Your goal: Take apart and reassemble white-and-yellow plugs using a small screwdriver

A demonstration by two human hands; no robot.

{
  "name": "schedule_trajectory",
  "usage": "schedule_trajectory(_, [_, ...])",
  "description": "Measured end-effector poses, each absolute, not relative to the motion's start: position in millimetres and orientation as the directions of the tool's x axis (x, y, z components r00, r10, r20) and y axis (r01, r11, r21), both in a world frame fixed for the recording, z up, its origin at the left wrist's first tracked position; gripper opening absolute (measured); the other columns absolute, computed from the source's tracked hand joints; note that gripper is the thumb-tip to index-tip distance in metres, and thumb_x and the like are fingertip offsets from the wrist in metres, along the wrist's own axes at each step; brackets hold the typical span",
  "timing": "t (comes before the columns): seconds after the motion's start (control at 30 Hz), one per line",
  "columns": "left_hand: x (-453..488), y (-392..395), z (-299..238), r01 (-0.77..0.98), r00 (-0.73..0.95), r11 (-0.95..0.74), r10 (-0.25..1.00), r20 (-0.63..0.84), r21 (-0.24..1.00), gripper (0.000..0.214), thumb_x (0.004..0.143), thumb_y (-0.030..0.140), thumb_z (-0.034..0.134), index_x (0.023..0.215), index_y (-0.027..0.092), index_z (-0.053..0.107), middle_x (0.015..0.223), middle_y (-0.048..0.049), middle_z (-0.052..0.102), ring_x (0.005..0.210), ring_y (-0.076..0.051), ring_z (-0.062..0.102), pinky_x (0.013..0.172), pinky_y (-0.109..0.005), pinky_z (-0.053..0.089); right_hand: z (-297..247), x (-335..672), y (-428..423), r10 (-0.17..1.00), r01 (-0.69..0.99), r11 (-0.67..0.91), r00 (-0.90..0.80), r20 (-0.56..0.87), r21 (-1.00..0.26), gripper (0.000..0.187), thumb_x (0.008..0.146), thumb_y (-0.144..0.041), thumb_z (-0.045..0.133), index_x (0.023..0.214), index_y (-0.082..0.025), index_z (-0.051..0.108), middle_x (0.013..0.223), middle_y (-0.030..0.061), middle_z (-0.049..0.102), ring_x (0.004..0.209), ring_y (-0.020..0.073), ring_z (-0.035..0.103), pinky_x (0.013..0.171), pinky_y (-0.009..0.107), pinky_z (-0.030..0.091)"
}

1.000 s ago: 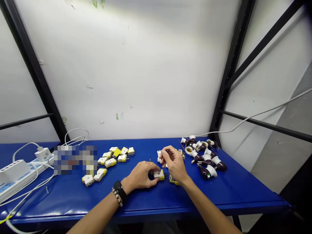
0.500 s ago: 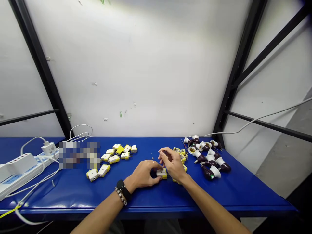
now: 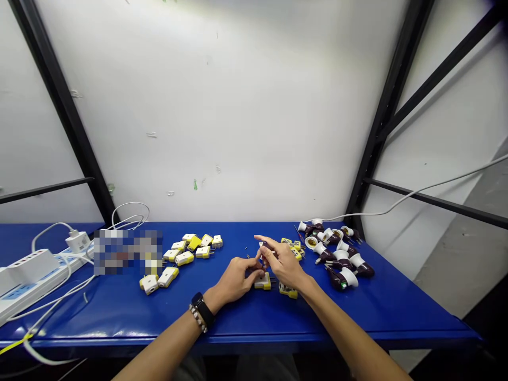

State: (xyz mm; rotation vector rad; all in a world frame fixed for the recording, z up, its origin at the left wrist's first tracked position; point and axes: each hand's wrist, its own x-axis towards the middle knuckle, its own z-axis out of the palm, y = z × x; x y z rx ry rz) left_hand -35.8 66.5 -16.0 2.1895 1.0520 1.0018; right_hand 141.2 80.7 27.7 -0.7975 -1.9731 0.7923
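A white plastic power strip [image 3: 24, 267] is noted far left of the left hand [image 3: 237, 278], with loose yellow-and-white plugs [image 3: 190, 250] lying nearer. The left hand is closed on a yellow-and-white two-pin plug [image 3: 263, 282], pressed to the blue tabletop [image 3: 119, 312] under its fingertips. The right hand [image 3: 284, 265] is held just beside, index extended; its grasp cannot be determined. A heap of brown-and-white lamp sockets [image 3: 341, 259] is seen to its right.

A white wall [image 3: 246, 116] fills the far side, brightest near the top, with small marks on it. Black metal frame bars [image 3: 59, 106] rise slanted at left and right. The blue table [image 3: 357, 317] stands near, and grey floor [image 3: 456, 259] shows at right.
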Motion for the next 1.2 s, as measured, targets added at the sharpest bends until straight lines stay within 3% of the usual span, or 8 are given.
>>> schedule_trajectory(0.1, [-36.1,68.4,-17.2,0.428,0.418,-0.577,0.809,0.414,0.696,0.019,0.093,0.026,0.058,0.087,0.019,0.074,0.083,-0.0032,0.078,0.070,-0.017,0.070,0.071,-0.025,0.053,22.3,138.9,82.8,0.784,0.166,0.568,-0.406,0.469,-0.806,0.042,0.099,-0.040,0.049,0.135,-0.019,0.057,0.087,0.0025,0.072,0.055,0.0112,0.059,0.055,0.025,0.052])
schedule_trajectory(0.2, [-35.8,68.8,-17.4,0.423,0.410,-0.574,0.811,0.417,0.701,0.016,0.092,0.025,0.060,0.085,0.019,0.073,0.083,-0.0023,0.078,0.071,-0.016,0.070,0.070,-0.024,0.053,15.6,135.3,84.1,0.812,0.140,0.569,-0.253,0.527,-0.810,0.030,0.092,-0.044,0.061,0.108,-0.019,0.066,0.075,0.0005,0.068,0.053,0.0125,0.060,0.053,0.024,0.051])
schedule_trajectory(0.3, [-35.3,66.9,-16.0,0.418,0.403,-0.571,0.814,0.419,0.707,0.015,0.091,0.023,0.061,0.085,0.019,0.074,0.083,-0.0017,0.078,0.072,-0.016,0.070,0.070,-0.023,0.053,14.7,133.8,83.4,0.808,0.154,0.584,-0.203,0.553,-0.797,0.026,0.094,-0.045,0.060,0.091,-0.020,0.066,0.070,0.0007,0.067,0.054,0.0133,0.060,0.055,0.025,0.051])
schedule_trajectory(0.5, [-34.1,63.0,-13.8,0.365,0.388,-0.599,0.794,0.468,0.713,0.021,0.095,0.022,0.054,0.096,0.020,0.075,0.089,-0.0016,0.078,0.079,-0.017,0.071,0.076,-0.025,0.053,22.5,136.2,79.9,0.806,0.031,0.530,-0.328,0.493,-0.847,0.031,0.100,-0.046,0.046,0.104,-0.020,0.063,0.087,0.0029,0.070,0.054,0.0112,0.057,0.054,0.025,0.050])
schedule_trajectory(0.77, [-32.8,65.3,-16.5,0.347,0.376,-0.582,0.805,0.459,0.736,0.018,0.093,0.024,0.056,0.088,0.016,0.072,0.079,-0.0029,0.076,0.068,-0.015,0.068,0.068,-0.023,0.052,19.9,131.4,80.1,0.845,0.059,0.506,-0.234,0.480,-0.861,0.030,0.091,-0.048,0.063,0.096,-0.019,0.066,0.074,-0.0002,0.066,0.048,0.0109,0.058,0.049,0.023,0.047])
schedule_trajectory(1.03, [-33.7,65.7,-20.0,0.337,0.380,-0.590,0.798,0.468,0.733,0.018,0.092,0.021,0.057,0.092,0.016,0.074,0.084,-0.0034,0.077,0.071,-0.016,0.069,0.069,-0.023,0.051,22.7,130.8,80.6,0.794,-0.002,0.506,-0.389,0.467,-0.862,0.040,0.102,-0.048,0.041,0.111,-0.019,0.067,0.080,0.0024,0.069,0.056,0.0106,0.052,0.054,0.023,0.045])
schedule_trajectory(1.13, [-33.5,67.0,-20.8,0.356,0.364,-0.588,0.803,0.472,0.726,0.016,0.091,0.023,0.060,0.085,0.016,0.073,0.079,-0.0033,0.076,0.066,-0.016,0.067,0.066,-0.023,0.050,22.0,130.4,80.3,0.806,-0.014,0.498,-0.363,0.468,-0.867,0.037,0.099,-0.050,0.049,0.115,-0.020,0.065,0.084,0.0023,0.069,0.055,0.0101,0.052,0.053,0.023,0.045])
schedule_trajectory(1.2, [-33.0,67.2,-20.1,0.368,0.351,-0.583,0.809,0.472,0.725,0.015,0.090,0.025,0.063,0.080,0.016,0.071,0.075,-0.0027,0.075,0.063,-0.015,0.065,0.063,-0.023,0.049,21.4,129.6,79.8,0.822,0.005,0.507,-0.304,0.481,-0.862,0.033,0.094,-0.049,0.059,0.107,-0.019,0.065,0.081,0.0014,0.068,0.053,0.0099,0.053,0.051,0.023,0.045])
